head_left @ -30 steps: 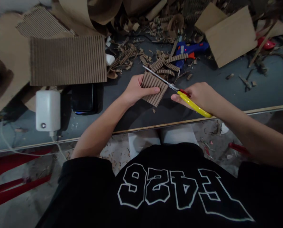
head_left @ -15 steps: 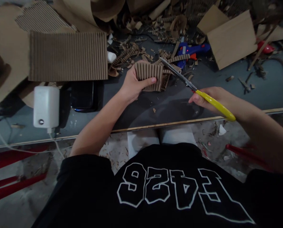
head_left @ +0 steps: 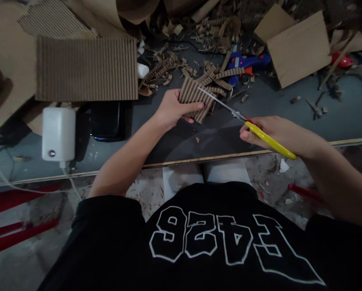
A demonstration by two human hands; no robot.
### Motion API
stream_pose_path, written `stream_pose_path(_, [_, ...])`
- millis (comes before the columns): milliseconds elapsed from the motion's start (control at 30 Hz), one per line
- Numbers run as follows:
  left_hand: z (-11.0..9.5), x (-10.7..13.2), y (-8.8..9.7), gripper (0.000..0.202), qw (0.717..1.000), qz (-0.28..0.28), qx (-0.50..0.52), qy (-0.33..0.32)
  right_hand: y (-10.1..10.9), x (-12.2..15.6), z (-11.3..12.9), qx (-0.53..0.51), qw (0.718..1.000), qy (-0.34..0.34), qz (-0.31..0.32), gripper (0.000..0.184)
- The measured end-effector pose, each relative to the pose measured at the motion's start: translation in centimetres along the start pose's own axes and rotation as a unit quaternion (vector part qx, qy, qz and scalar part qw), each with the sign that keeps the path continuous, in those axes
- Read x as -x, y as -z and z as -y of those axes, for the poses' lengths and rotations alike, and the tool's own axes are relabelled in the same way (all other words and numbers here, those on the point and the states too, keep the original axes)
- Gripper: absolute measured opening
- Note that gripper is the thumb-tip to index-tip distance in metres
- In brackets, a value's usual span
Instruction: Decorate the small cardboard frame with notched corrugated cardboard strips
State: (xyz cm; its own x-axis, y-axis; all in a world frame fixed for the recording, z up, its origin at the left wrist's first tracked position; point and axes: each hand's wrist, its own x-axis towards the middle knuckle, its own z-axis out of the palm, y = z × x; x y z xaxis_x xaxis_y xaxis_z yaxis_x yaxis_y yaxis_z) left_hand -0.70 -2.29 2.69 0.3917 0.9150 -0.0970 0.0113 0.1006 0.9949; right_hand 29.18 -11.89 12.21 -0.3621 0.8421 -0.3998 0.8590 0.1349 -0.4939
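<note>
My left hand (head_left: 172,108) grips a small piece of corrugated cardboard (head_left: 193,95) above the dark grey table (head_left: 278,109), thumb across its front. My right hand (head_left: 274,131) is closed on yellow-handled scissors (head_left: 247,121). Their blades point up and left, and the tips reach the right side of the cardboard piece. A heap of cut corrugated strips (head_left: 217,76) lies just behind the piece.
A large corrugated sheet (head_left: 86,68) lies at the back left, with a white power adapter (head_left: 58,133) and a black device (head_left: 106,121) in front of it. A blue glue gun (head_left: 247,62) and a plain cardboard panel (head_left: 299,48) sit at the back right. Scraps litter the table.
My left hand lifted the cardboard piece away, then brought it back down and tilted it. The scissors drew back to the right, and their blades now meet the piece again.
</note>
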Motion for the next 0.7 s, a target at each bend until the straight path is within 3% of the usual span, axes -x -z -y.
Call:
stream_pose_path(167, [-1.0, 0.7, -0.8, 0.071, 0.999, -0.032, 0.008, -0.003, 0.2, -0.3, 1.2, 0.008, 0.999, -0.005, 0.035, 0.089])
stream_pose_path(400, [-1.0, 0.5, -0.5, 0.055, 0.999, -0.038, 0.001, -0.002, 0.2, -0.4, 1.2, 0.013, 0.999, -0.012, 0.044, 0.09])
stream_pose_path(700, [-1.2, 0.5, -0.5, 0.054, 0.999, -0.033, 0.005, -0.008, 0.1, -0.3, 1.3, 0.02, 0.999, -0.011, 0.035, 0.089])
